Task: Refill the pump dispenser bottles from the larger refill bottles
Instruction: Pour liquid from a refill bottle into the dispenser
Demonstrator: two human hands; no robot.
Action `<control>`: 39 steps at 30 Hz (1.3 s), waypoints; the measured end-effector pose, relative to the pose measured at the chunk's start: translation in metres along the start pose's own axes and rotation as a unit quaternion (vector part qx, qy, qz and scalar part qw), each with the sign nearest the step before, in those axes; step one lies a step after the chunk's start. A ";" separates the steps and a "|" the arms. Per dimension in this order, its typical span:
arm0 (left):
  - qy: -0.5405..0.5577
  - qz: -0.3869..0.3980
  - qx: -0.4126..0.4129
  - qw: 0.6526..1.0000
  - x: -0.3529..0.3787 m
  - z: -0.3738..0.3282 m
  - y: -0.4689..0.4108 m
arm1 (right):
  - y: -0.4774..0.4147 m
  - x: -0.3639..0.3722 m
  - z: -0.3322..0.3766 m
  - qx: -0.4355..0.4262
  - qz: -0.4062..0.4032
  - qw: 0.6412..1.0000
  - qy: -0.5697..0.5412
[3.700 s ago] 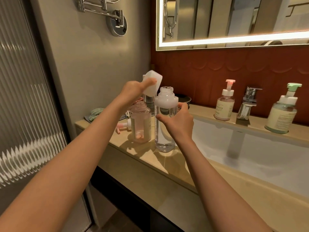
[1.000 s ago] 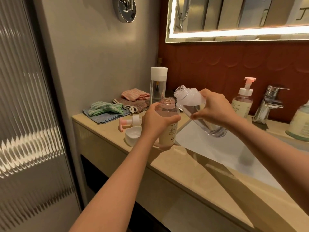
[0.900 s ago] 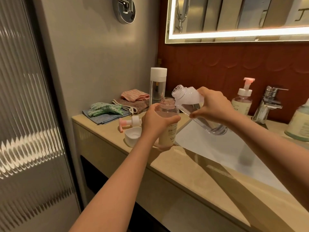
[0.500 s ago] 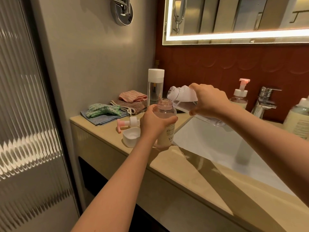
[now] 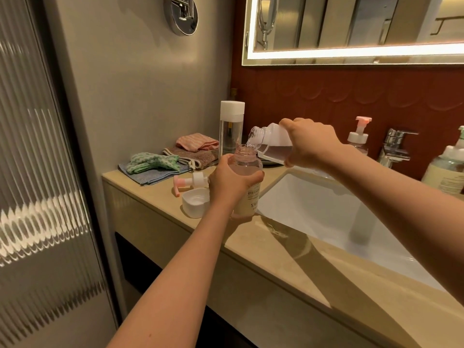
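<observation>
Your left hand (image 5: 229,183) wraps its fingers round the uncapped pump bottle (image 5: 251,199), upright on the surface (image 5: 276,249) beside the basin. Your right hand (image 5: 311,144) clamps the tilted refill bottle (image 5: 273,139), mouth over its neck. Both look light, smooth and probably slippery, so hold them mid-body.

Two bare hands and two bare forearms make up the person's visible body; the left hand (image 5: 229,183) shows its back, smooth, with rounded knuckles just behind the grip; below the grip its wrist narrows; from there the left forearm (image 5: 175,285) broadens steadily toward the bottom edge, uncovered the whole way; the right hand (image 5: 311,144) shows its back and a row of low knuckles above the grip; behind the grip the right forearm (image 5: 401,192) runs bare to the right edge, slim at the wrist, thicker near the frame; whether a sleeve begins farther up cannot be told.
</observation>
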State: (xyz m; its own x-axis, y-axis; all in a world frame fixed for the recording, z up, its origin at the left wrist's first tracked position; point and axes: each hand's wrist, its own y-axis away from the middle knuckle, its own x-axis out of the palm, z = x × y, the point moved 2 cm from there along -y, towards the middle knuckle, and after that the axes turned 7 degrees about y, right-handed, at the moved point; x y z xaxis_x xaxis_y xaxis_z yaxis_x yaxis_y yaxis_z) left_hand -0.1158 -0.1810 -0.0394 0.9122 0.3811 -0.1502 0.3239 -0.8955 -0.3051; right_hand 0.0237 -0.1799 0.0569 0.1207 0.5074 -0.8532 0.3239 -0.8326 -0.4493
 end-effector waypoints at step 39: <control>-0.012 -0.040 0.016 0.999 0.011 0.002 0.000 | -0.004 -0.003 0.006 -0.005 0.011 0.999 0.033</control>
State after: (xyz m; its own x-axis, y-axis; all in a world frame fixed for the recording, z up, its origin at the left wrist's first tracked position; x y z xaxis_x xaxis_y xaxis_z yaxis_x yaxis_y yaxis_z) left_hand -0.1065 -0.1768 -0.0427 0.8777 0.4565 -0.1460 0.3868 -0.8545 -0.3467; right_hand 0.0161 -0.1800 0.0597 0.1898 0.5030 -0.8432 0.3300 -0.8415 -0.4277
